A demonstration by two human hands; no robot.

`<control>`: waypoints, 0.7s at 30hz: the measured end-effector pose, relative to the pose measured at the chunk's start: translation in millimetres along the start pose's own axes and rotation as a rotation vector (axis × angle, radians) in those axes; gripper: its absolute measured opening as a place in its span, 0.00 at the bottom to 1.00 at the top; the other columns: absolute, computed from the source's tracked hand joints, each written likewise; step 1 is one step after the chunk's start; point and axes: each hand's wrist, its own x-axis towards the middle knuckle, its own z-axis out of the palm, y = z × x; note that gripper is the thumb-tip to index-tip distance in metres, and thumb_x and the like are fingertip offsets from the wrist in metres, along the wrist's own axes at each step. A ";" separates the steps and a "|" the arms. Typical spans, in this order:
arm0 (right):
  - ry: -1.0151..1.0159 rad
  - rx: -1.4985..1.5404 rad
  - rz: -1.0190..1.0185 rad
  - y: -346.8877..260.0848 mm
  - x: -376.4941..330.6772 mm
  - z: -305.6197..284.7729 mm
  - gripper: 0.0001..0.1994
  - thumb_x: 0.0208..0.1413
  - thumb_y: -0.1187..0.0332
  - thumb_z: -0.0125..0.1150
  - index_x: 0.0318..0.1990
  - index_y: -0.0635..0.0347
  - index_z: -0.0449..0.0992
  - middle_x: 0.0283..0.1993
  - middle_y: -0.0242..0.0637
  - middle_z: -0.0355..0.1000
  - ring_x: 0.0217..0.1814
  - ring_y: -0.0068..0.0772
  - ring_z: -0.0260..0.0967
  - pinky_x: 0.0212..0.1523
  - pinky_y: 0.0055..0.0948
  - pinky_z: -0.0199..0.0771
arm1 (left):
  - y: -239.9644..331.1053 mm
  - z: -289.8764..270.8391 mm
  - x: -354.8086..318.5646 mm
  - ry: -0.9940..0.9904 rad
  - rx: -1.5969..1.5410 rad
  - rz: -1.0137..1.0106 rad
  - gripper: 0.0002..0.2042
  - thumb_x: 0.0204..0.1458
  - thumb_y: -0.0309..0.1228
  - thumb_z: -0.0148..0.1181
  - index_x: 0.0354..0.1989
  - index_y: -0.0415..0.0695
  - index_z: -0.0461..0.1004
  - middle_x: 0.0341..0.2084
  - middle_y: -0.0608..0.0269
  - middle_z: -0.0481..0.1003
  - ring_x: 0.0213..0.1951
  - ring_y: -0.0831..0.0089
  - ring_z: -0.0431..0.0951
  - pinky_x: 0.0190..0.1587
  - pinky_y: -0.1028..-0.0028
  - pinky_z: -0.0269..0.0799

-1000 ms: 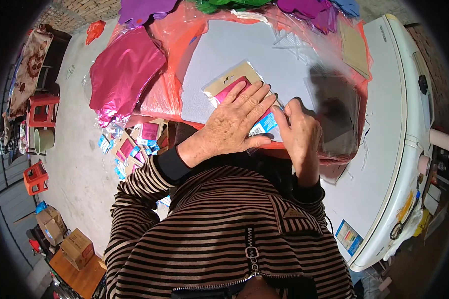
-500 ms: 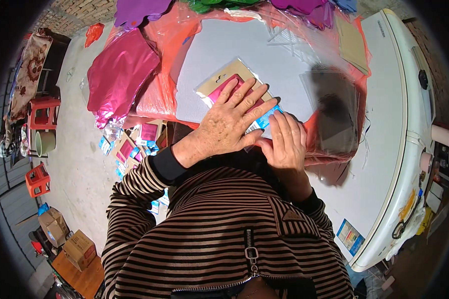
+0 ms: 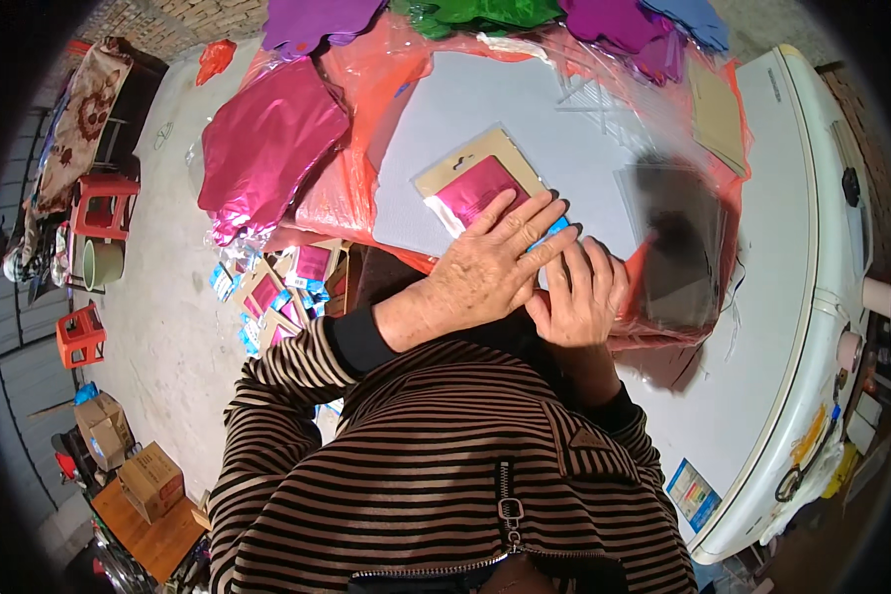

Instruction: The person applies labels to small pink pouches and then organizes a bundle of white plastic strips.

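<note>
A clear plastic package [image 3: 477, 186] lies tilted on the grey-white board [image 3: 416, 119] in front of me. Inside it are a tan card with a hang hole and a shiny pink foil piece, with a blue printed part near its lower right end. My left hand [image 3: 480, 267] is open, its fingers stretched flat over the package's lower half. Beside it, my right hand [image 3: 584, 297] has its fingers apart and slightly bent at the package's lower right end, next to the blue part. The left fingers cover some of the package.
Pink foil bags [image 3: 272, 144] lie left of the board on red plastic sheeting [image 3: 342, 188]. Clear sleeves [image 3: 673, 238] lie at the right. Purple, green and blue pieces line the far edge. Several finished-looking packages [image 3: 287, 292] sit low left. A white freezer [image 3: 762, 297] stands at right.
My left hand has slid down the package toward me, so more of the pink foil and card shows. My right hand has drawn slightly closer to my body. The whole view has shifted a little.
</note>
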 end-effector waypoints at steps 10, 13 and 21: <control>0.161 0.168 -0.149 2.0 -12.8 22.1 0.10 0.56 0.66 0.62 0.42 0.60 0.78 0.50 0.39 0.72 0.51 0.42 0.71 0.50 0.42 0.75 | -8.3 2.8 -6.5 0.021 -0.001 0.009 0.35 0.44 0.33 0.61 0.66 0.46 0.63 0.67 0.58 0.59 0.69 0.60 0.58 0.69 0.52 0.50; 0.168 0.117 -0.143 1.5 -13.0 23.2 0.07 0.53 0.70 0.62 0.39 0.59 0.77 0.48 0.37 0.71 0.51 0.41 0.71 0.49 0.42 0.75 | -11.2 0.8 -6.3 0.014 0.009 0.013 0.36 0.43 0.35 0.63 0.66 0.46 0.63 0.67 0.59 0.60 0.68 0.60 0.59 0.69 0.52 0.50; 0.166 0.144 -0.145 0.4 -12.2 21.9 0.09 0.49 0.71 0.65 0.39 0.60 0.77 0.44 0.38 0.72 0.47 0.45 0.71 0.48 0.45 0.73 | -15.9 -5.8 -5.4 0.005 -0.008 0.030 0.35 0.44 0.35 0.62 0.66 0.47 0.63 0.67 0.58 0.60 0.67 0.60 0.60 0.68 0.54 0.53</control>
